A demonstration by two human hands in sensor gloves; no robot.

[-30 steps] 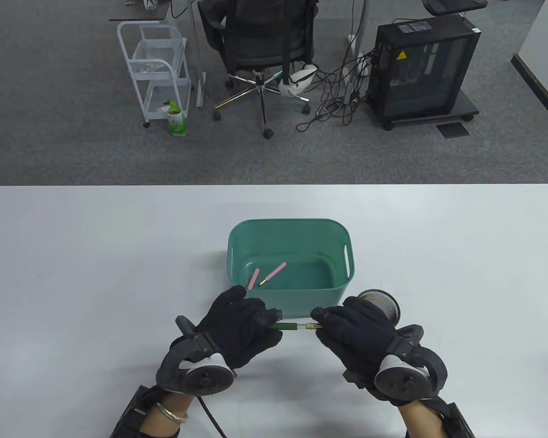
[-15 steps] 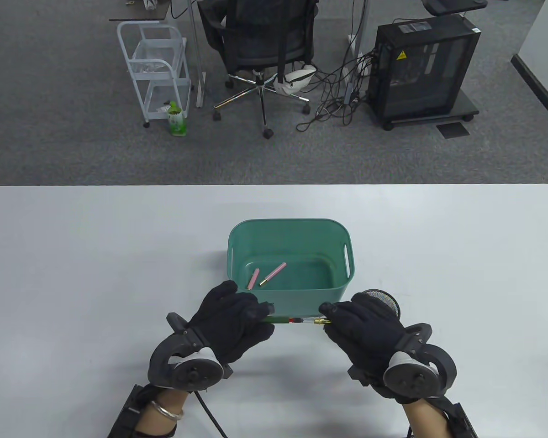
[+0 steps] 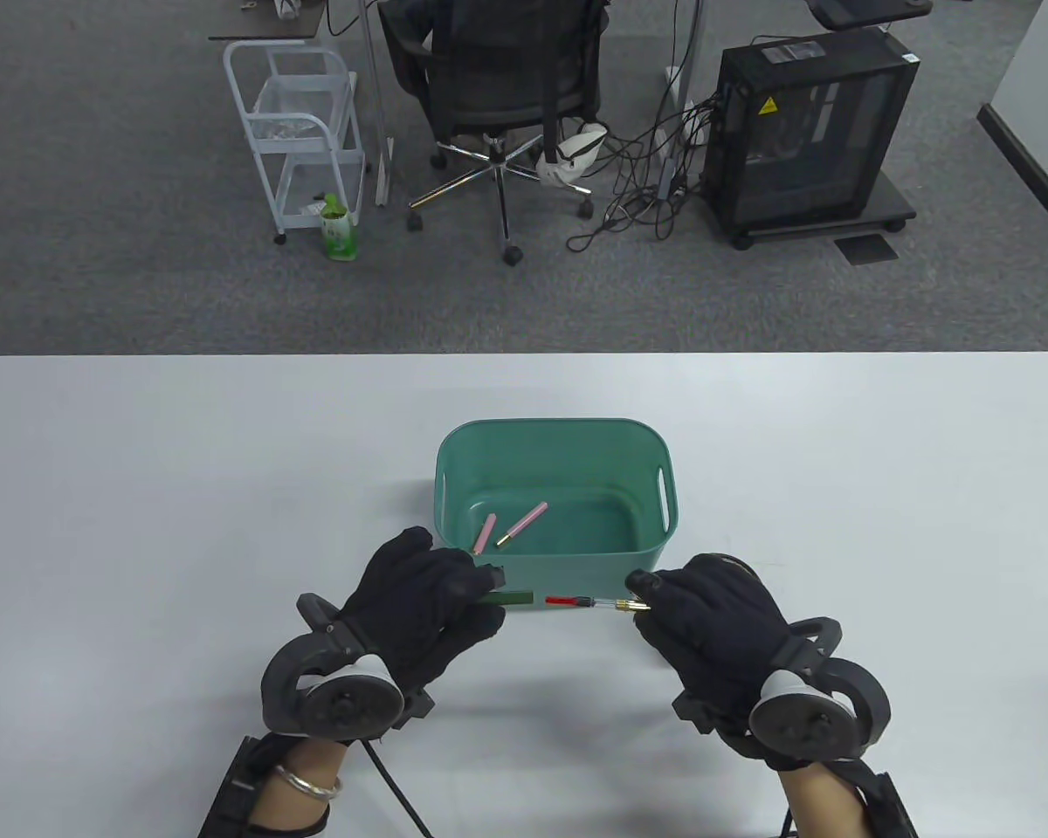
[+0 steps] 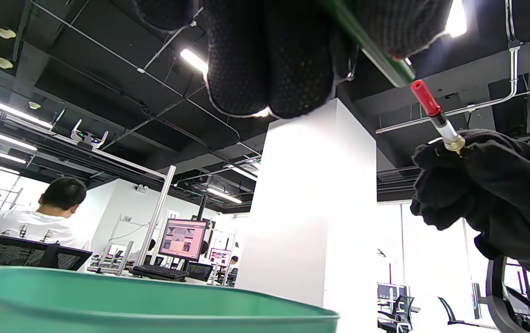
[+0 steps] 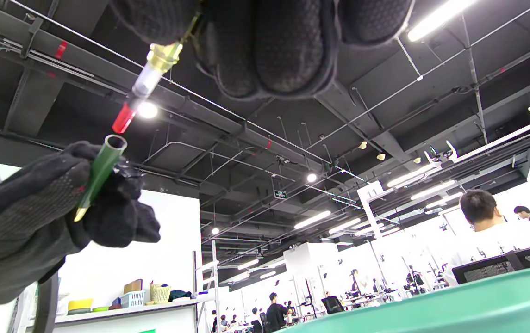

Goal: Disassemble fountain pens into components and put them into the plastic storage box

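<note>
We see the box [image 3: 552, 524] at 12 o'clock from our hands. Our left hand [image 3: 419, 607] grips the green barrel [image 3: 511, 599]. Our right hand [image 3: 712, 615] pinches the inner part [image 3: 587, 602] by its gold end. Both float just in front of the box. The thin part could slip and roll away. Both lie 9 to 3, red tip toward 9.

Green barrel [image 3: 511, 599] and red-ended refill [image 3: 585, 601], separated (gap between), before teal box [image 3: 555, 436].
</note>
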